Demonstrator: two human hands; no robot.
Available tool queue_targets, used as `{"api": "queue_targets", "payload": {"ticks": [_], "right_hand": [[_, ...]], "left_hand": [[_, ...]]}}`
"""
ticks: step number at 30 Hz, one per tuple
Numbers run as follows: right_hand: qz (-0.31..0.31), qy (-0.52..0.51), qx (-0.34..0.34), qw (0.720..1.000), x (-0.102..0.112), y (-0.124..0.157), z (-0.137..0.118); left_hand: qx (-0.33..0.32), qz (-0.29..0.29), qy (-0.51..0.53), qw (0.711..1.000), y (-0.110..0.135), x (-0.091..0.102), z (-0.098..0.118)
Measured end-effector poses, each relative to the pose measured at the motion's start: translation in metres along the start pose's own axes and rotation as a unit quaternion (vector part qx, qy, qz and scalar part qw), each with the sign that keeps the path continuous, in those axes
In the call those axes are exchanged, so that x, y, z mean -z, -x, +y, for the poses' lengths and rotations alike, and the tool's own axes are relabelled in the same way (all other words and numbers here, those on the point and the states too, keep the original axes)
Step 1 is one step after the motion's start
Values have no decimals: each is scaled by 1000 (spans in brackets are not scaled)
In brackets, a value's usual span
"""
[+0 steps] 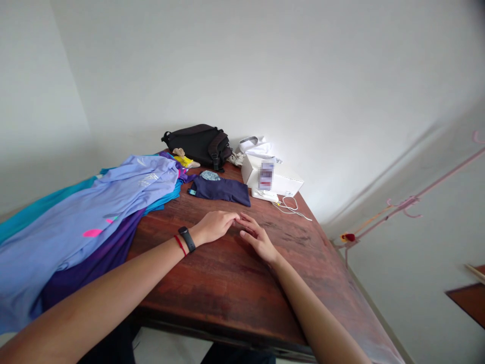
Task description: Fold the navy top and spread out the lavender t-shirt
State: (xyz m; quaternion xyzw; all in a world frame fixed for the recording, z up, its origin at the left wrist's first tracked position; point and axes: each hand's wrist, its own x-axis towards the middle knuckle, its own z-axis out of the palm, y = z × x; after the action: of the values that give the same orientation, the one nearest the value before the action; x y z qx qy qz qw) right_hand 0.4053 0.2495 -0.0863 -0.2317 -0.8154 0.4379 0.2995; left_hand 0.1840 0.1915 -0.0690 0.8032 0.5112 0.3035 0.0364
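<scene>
Both my hands rest flat on a dark brown wooden table [227,283], fingertips touching each other near its middle. My left hand [215,225] lies palm down with fingers stretched out; its wrist carries a black band and a red string. My right hand [257,238] also lies palm down with fingers extended. Neither hand holds anything. The nearest item is a folded navy garment [222,190] just beyond my fingers.
A pile of lilac, purple and teal shirts [87,222] covers the table's left side. At the back stand a black bag [199,144], a white box [280,181] with a white cable [291,206], and white cloth [255,146]. White walls surround the table.
</scene>
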Motion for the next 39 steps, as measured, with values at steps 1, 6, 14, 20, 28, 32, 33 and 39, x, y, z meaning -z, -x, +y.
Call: {"api": "queue_targets", "payload": {"ticks": [1, 6, 14, 20, 28, 32, 33, 39], "right_hand": [[-4, 3, 0, 1000, 0, 0, 0], [-19, 11, 0, 1000, 1, -1, 1], [-22, 22, 7, 999, 2, -1, -2], [-26, 33, 11, 999, 2, -2, -4], [-30, 41, 15, 999, 2, -2, -5], [-37, 31, 21, 999, 3, -3, -7], [-37, 30, 22, 999, 3, -3, -7], [-40, 33, 21, 998, 3, -3, -7]], "left_hand": [[-3, 2, 1, 1000, 0, 0, 0], [-15, -2, 11, 1000, -1, -3, -2], [-34, -9, 21, 999, -2, -7, -9], [-35, -9, 17, 999, -2, -8, -11], [-34, -10, -12, 999, -1, -9, -13], [-31, -12, -20, 999, -1, -8, -12], [-30, -13, -21, 999, -1, -7, -12], [-28, -20, -23, 999, 0, -6, -11]]}}
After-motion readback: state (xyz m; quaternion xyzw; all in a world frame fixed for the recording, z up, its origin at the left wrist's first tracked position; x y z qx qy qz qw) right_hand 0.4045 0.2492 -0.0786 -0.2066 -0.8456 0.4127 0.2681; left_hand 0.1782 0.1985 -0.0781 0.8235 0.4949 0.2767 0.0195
